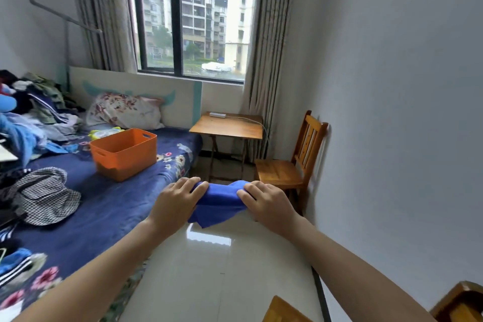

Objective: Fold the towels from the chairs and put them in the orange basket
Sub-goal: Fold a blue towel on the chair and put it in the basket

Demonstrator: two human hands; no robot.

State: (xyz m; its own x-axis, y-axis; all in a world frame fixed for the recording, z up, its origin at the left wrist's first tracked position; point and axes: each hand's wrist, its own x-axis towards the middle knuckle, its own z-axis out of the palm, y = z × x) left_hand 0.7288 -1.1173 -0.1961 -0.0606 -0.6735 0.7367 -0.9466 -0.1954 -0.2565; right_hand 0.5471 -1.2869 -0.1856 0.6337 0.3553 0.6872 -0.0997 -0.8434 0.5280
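Note:
A blue towel hangs in the air over the tiled floor, bunched between both hands. My left hand grips its left end and my right hand grips its right end, fingers curled over the cloth. A loose corner droops below the hands. The orange basket stands on the bed to the left and beyond the hands, and looks empty. A wooden chair with a bare seat stands against the right wall, just behind the towel.
The bed with a dark blue flowered sheet fills the left side, with a clothes pile, a checked garment and a pillow. A small folding table stands under the window. Another chair's wood shows at bottom right.

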